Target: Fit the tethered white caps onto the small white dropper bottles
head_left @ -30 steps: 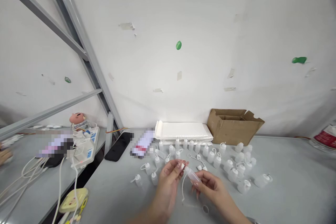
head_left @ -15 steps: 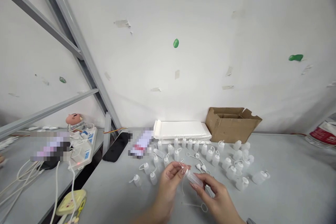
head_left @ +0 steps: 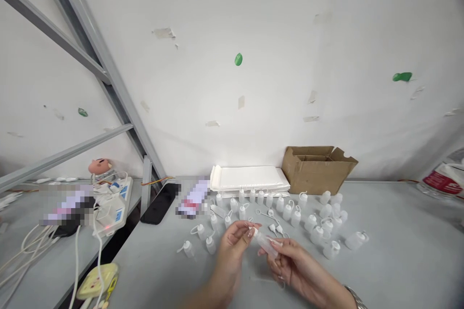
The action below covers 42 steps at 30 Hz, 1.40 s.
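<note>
A small translucent squeeze bottle (head_left: 267, 245) is held tilted between both hands, just above the table. My left hand (head_left: 234, 246) is closed, pinching the white cap end of the bottle between thumb and fingers. Round the bottle's body, near its base, my right hand (head_left: 290, 260) is closed. Beyond the hands, several like bottles (head_left: 242, 211) with looped caps stand on the table. Loose white caps (head_left: 276, 228) with ring straps lie just past my fingers. Under my right hand another ring strap shows only in part.
A brown cardboard box (head_left: 319, 176) and a stack of white padded envelopes (head_left: 250, 179) stand against the wall. More bottles (head_left: 325, 224) fill the right side. A black phone (head_left: 160, 203) and a power strip (head_left: 118, 210) with cables are at the left.
My right hand has turned and its fingers have shifted on the bottle, more of the palm side now showing. My left hand keeps its pinch on the cap end. The view has shifted slightly.
</note>
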{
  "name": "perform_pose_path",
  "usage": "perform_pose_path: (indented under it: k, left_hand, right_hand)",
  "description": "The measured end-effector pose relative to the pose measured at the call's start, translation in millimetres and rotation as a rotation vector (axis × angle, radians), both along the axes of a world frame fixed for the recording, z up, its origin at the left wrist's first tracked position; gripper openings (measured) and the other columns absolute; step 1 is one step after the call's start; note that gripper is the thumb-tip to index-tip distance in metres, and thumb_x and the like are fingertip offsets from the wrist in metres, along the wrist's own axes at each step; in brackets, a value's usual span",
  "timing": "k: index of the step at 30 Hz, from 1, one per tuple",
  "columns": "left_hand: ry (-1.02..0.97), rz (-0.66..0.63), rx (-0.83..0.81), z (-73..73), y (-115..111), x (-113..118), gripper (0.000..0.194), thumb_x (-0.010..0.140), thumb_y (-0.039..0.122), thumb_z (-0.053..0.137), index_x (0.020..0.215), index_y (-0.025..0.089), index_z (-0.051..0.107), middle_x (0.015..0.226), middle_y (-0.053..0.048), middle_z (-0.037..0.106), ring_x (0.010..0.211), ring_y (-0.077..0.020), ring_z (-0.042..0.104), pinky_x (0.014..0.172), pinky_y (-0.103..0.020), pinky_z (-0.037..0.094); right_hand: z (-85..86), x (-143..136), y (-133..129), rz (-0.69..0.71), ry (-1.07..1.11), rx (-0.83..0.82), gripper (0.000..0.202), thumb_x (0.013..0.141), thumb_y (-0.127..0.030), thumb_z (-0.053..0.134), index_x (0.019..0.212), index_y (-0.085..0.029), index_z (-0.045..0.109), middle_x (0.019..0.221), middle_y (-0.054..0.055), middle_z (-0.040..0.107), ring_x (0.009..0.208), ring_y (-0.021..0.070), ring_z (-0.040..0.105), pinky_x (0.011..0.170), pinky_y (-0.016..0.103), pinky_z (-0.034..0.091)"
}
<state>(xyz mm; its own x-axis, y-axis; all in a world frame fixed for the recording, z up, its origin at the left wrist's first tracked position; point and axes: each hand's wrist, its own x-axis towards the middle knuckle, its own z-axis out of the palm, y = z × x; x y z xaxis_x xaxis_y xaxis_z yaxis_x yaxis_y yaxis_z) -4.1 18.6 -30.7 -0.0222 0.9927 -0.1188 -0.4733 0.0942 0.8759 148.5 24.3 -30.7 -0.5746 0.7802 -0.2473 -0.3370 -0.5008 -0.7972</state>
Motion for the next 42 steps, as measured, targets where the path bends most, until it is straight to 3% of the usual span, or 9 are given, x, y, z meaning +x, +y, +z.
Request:
perform_pose_path:
  k: [6,12,16,19,23,28,31,37,42]
  left_hand:
    - [0.063,0.048,-0.035,3.6,-0.1,0.3,0.025,0.059,0.036,0.077,0.071,0.018,0.065,0.082,-0.005,0.069,0.09,-0.0208,0.059,0.086,-0.032,0.04]
    - [0.09,0.038,-0.041,2.4,-1.2,0.3,0.027,0.059,0.039,0.076,0.074,0.017,0.069,0.089,-0.008,0.07,0.091,-0.0232,0.059,0.085,-0.033,0.042]
    - [0.115,-0.001,-0.013,2.0,-0.8,-2.3,0.025,0.061,0.038,0.075,0.075,0.017,0.069,0.088,-0.008,0.071,0.089,-0.0228,0.06,0.084,-0.034,0.042]
    - [0.122,-0.066,0.042,2.0,0.9,-3.2,0.021,0.065,0.035,0.073,0.076,0.018,0.069,0.088,-0.007,0.071,0.088,-0.0219,0.061,0.085,-0.033,0.042]
    - [0.094,-0.099,0.09,1.4,2.5,-1.1,0.018,0.067,0.032,0.072,0.075,0.017,0.068,0.081,-0.006,0.071,0.085,-0.023,0.063,0.083,-0.034,0.044]
    - [0.114,0.035,0.036,3.3,0.4,2.1,0.018,0.065,0.033,0.073,0.072,0.017,0.068,0.08,-0.006,0.071,0.084,-0.0224,0.064,0.081,-0.033,0.046]
    - [0.148,0.061,0.013,5.3,-0.6,3.2,0.019,0.063,0.034,0.074,0.071,0.017,0.068,0.081,-0.007,0.072,0.086,-0.0237,0.063,0.083,-0.034,0.045]
    - [0.169,0.014,0.076,6.9,0.7,2.8,0.016,0.06,0.031,0.075,0.069,0.018,0.071,0.083,-0.008,0.073,0.091,-0.0256,0.062,0.087,-0.035,0.044]
    - [0.173,0.039,0.012,6.2,1.7,0.3,0.018,0.059,0.032,0.075,0.068,0.017,0.069,0.085,-0.009,0.073,0.087,-0.0258,0.064,0.085,-0.037,0.045]
  right_hand:
    - [-4.6,-2.3,0.5,-0.169,-0.331,0.298,0.036,0.066,-0.048,0.07,0.071,-0.013,0.062,0.055,-0.001,0.055,0.048,0.0091,0.045,0.05,0.022,0.035]
    - [-2.6,-2.9,-8.1,-0.333,-0.581,0.525,0.031,0.073,-0.045,0.063,0.082,-0.016,0.065,0.066,0.001,0.057,0.064,0.015,0.049,0.062,0.027,0.039]
    - [0.3,-2.6,-6.9,-0.22,-0.384,0.362,0.036,0.07,-0.05,0.065,0.071,-0.014,0.063,0.053,-0.003,0.05,0.049,0.0099,0.043,0.05,0.023,0.033]
    - [-0.2,-1.3,-4.5,-0.031,-0.075,0.086,0.039,0.073,-0.051,0.062,0.068,-0.013,0.061,0.044,-0.007,0.041,0.039,0.0047,0.032,0.045,0.02,0.028]
    - [-2.8,-1.0,-4.2,0.075,0.121,-0.182,0.035,0.076,-0.046,0.063,0.077,-0.011,0.061,0.048,-0.005,0.048,0.039,0.0041,0.039,0.047,0.02,0.033]
    - [-3.9,-2.9,-3.0,-0.056,0.041,-0.037,0.035,0.072,-0.044,0.069,0.088,-0.014,0.059,0.064,0.001,0.062,0.05,0.0083,0.053,0.054,0.021,0.039]
    - [-6.3,-2.6,-1.8,-0.119,-0.013,0.049,0.032,0.066,-0.037,0.076,0.077,-0.012,0.06,0.064,0.0,0.061,0.054,0.0074,0.053,0.057,0.02,0.038]
    - [-8.7,-3.7,-3.8,0.006,0.151,-0.15,0.033,0.073,-0.044,0.067,0.068,-0.012,0.059,0.045,-0.006,0.046,0.039,0.0047,0.038,0.048,0.02,0.033]
    - [-9.0,-3.4,0.2,-0.074,-0.086,-0.003,0.041,0.07,-0.053,0.065,0.076,-0.013,0.059,0.054,-0.002,0.057,0.043,0.0071,0.047,0.05,0.022,0.035]
